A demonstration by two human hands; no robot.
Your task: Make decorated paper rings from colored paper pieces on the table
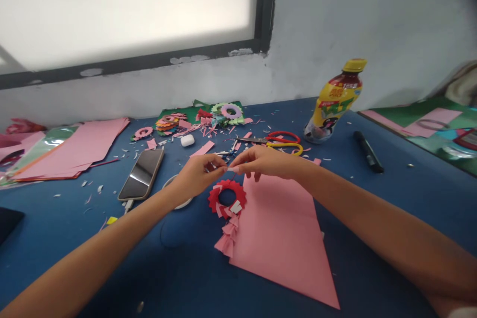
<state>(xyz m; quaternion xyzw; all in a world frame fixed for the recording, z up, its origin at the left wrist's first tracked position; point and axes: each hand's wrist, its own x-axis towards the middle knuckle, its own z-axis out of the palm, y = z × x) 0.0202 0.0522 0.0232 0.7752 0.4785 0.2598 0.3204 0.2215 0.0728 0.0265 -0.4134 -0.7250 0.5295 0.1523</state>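
Two bare hands meet near the middle of the head view, where the fingers of the left hand (194, 179) and the right hand (266, 163) are drawn narrow, tip to tip, on a small pale strip (233, 169). The step in hand looks like shaping or readying that strip; the next move seems to call for a steady pinch and careful placing, since the piece is tiny. Just below the fingertips, a red paper ring (213, 199) lies on the blue worktop (179, 268), its right edge by a large pink sheet (281, 243), with a pink paper tassel (228, 238) hanging toward the wearer. Open scissors (269, 139) rest just beyond the right hand, close enough to be knocked, among loose paper scraps. The left wrist partly covers a round white object (185, 204), and a phone (142, 175) lies to its left. Farther off are a white case (187, 140), more paper rings (231, 111), stacked pink sheets (89, 144), a bottle (335, 99) and a black marker (368, 152), all clear of the hands.
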